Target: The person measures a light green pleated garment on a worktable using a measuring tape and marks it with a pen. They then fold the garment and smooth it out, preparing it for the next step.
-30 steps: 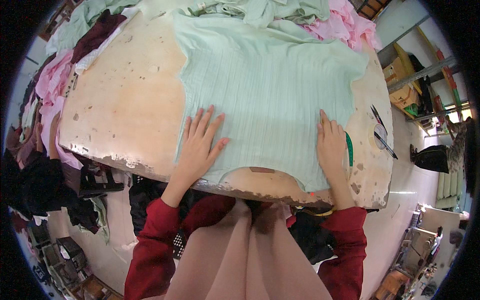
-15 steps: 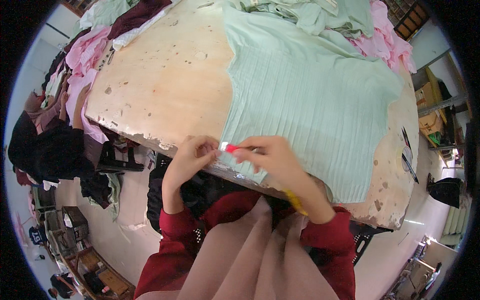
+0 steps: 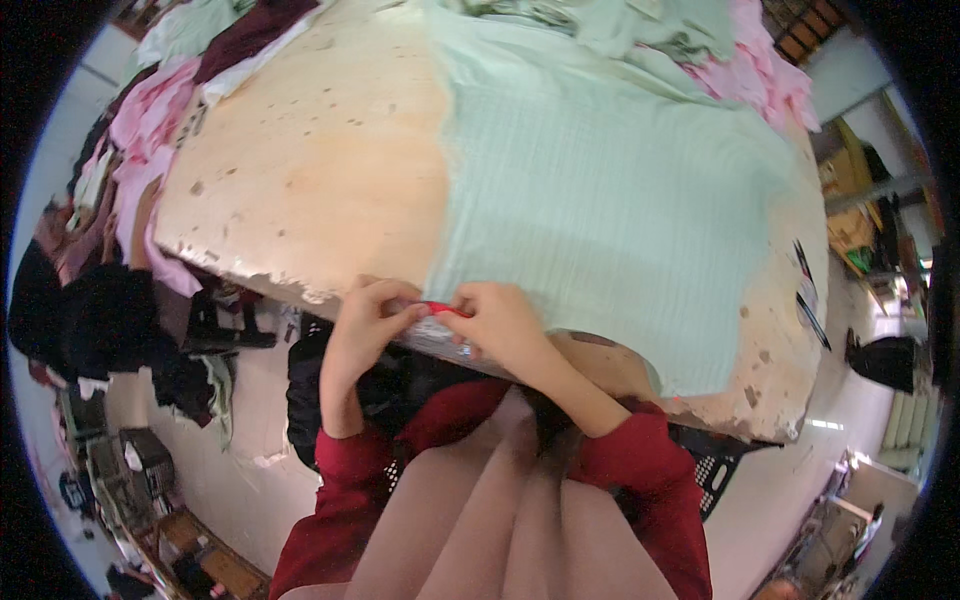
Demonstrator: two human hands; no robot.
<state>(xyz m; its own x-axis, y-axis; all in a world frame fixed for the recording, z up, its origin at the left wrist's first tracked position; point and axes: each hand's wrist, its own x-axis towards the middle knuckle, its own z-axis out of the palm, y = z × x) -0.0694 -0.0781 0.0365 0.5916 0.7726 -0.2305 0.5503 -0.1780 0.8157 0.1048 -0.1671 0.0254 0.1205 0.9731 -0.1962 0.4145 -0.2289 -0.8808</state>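
A pale green pleated garment [image 3: 600, 200] is spread over the wooden table [image 3: 300, 190], its lower left corner close to my hands. Between my hands is a small red object [image 3: 437, 308] whose kind I cannot make out. Thumb and fingers of my right hand [image 3: 493, 312] are closed on its right end. My left hand [image 3: 373, 318] pinches at its left end, fingers closed; they hide whatever is between them. Both hands are at the table's near edge, almost touching each other. Motion blurs the garment slightly.
Dark pens [image 3: 812, 318] lie near the table's right edge. Pink fabric [image 3: 765, 70] and more green fabric [image 3: 640, 25] are heaped at the far side. On the left, a person in black [image 3: 120, 320] handles a pink garment [image 3: 150, 200]. A basket [image 3: 147, 460] stands on the floor.
My right hand has come left, closer to my left hand, with the red object. That object's whitish tip no longer shows. The whole view has shifted slightly.
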